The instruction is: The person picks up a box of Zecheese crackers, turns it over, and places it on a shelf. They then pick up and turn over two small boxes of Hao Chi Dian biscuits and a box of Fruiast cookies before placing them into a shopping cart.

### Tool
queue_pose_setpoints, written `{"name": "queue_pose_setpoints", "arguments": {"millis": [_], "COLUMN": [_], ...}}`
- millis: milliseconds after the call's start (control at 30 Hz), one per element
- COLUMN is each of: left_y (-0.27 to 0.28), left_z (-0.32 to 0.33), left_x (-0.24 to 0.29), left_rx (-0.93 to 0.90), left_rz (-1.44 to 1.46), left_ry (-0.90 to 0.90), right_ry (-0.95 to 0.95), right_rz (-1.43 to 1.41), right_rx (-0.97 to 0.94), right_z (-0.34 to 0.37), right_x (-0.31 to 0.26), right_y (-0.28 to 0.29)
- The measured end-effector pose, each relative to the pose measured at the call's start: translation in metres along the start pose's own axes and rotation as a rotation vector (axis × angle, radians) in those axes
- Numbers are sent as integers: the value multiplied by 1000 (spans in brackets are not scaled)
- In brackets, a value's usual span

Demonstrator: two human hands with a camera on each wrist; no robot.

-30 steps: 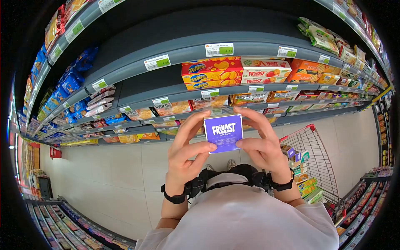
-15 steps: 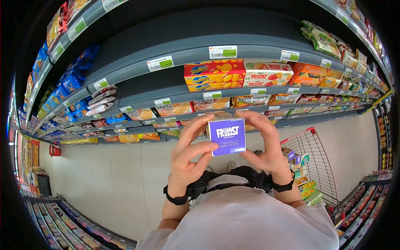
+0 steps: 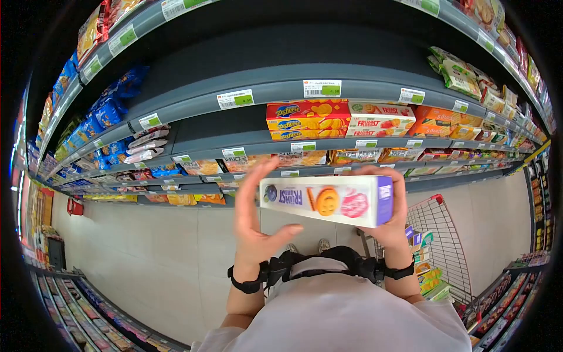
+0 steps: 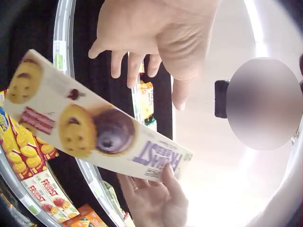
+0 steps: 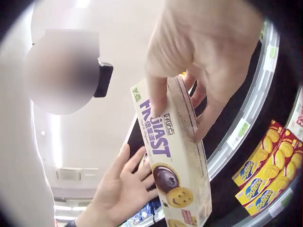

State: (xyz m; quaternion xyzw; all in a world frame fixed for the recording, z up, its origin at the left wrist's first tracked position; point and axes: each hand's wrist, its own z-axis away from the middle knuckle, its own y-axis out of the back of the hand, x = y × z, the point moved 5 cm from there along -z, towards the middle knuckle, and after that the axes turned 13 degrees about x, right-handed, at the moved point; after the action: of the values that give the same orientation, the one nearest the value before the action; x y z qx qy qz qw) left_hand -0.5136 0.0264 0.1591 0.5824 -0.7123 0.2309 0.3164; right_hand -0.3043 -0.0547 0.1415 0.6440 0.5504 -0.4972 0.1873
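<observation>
A long white and purple Früjast biscuit box (image 3: 343, 202) lies sideways in front of the torso, its printed long side facing up in the head view. My right hand (image 3: 394, 232) grips its right end, thumb on one face and fingers on the other in the right wrist view. My left hand (image 3: 251, 226) is beside the box's left end, fingers extended and thumb spread. In the left wrist view, a gap shows between that hand and the box (image 4: 57, 106), which has cookie pictures on it.
Shelves ahead hold red Zecheese boxes (image 3: 308, 120), white Früjast boxes (image 3: 381, 120) and orange boxes (image 3: 431, 120). Blue snack bags (image 3: 97, 123) fill the left. A wire shopping cart (image 3: 448, 234) with several packages stands at the right. Price tags (image 3: 234, 99) line the shelf edges.
The box has turned from its small purple end facing up to its long side showing, with the purple end now at the right. My left hand has let go and moved left.
</observation>
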Motion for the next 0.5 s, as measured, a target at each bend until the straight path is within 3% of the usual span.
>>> {"name": "queue_pose_setpoints", "arguments": {"millis": [33, 100, 133, 200, 333, 433, 500], "left_y": [8, 17, 20, 24, 11, 13, 16], "left_z": [1, 3, 5, 9, 18, 18, 18], "left_x": [-8, -15, -19, -26, -22, -14, -12], "left_rx": [115, 119, 192, 266, 59, 183, 205], "left_rz": [38, -13, 45, 177, 462, 304, 288], "left_ry": [97, 92, 173, 329, 495, 540, 476], "right_ry": [26, -94, -82, -218, -303, -299, -271], "right_rz": [-17, -100, -85, -389, -410, -488, -455], "right_rx": [2, 162, 171, 338, 325, 321, 285], "right_z": [-3, 4, 7, 14, 25, 19, 11], "right_x": [-3, -4, -5, 7, 26, 25, 23], "right_y": [6, 20, 23, 33, 48, 48, 44]}}
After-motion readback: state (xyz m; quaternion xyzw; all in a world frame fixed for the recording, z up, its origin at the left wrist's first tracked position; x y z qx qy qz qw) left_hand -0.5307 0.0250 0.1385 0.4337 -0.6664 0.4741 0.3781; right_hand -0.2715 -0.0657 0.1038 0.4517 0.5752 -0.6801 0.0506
